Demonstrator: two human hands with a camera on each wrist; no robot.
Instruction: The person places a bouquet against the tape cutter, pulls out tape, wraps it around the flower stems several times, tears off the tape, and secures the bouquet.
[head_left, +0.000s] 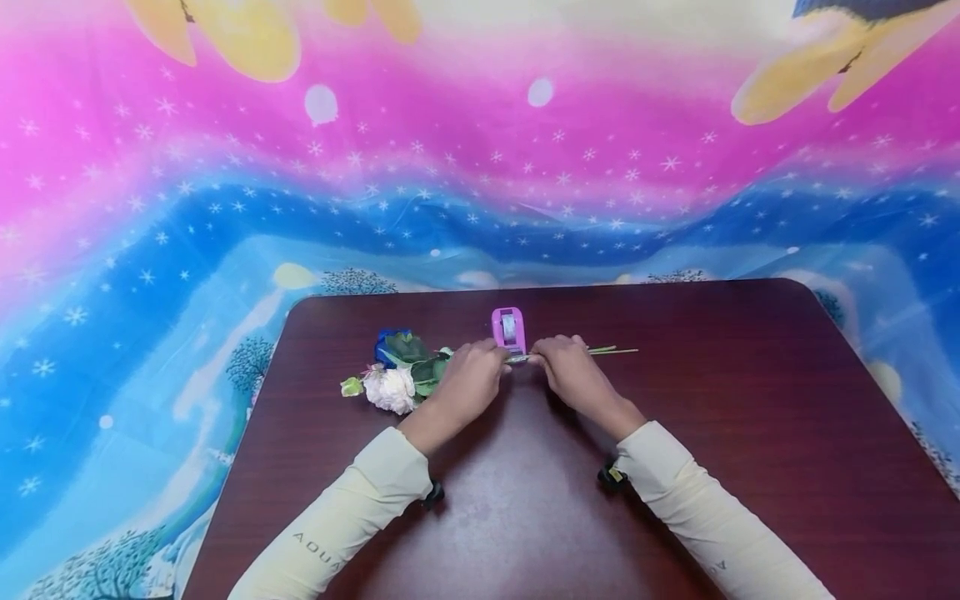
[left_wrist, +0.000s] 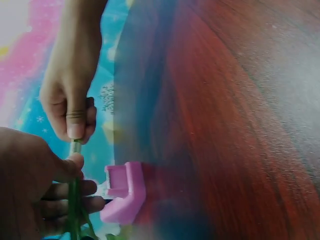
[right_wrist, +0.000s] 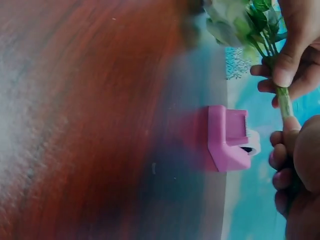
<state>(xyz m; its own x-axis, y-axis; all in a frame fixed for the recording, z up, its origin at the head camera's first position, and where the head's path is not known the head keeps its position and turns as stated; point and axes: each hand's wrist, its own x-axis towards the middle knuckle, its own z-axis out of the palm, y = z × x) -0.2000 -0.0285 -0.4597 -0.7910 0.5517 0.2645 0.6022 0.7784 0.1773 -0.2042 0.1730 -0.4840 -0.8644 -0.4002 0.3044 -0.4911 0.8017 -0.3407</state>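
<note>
A small bouquet of artificial-looking flowers lies sideways across both hands in the head view. A white flower (head_left: 390, 389), a blue flower (head_left: 387, 343) and a pale green bud (head_left: 351, 387) are at its left end. My left hand (head_left: 467, 383) pinches the stems below the leaves, thumb against fingers. My right hand (head_left: 577, 375) grips the same stems further along, and their thin green ends (head_left: 615, 350) stick out past it. Between the hands, a short shiny, pale stretch of the stems (right_wrist: 285, 102) shows, seemingly wrapped in clear tape. The fingers hide the rest.
A pink tape dispenser (head_left: 509, 329) with a roll of tape stands just beyond the hands, its toothed edge showing in the right wrist view. The dark wooden table (head_left: 720, 417) reaches back to a colourful patterned cloth (head_left: 480, 167).
</note>
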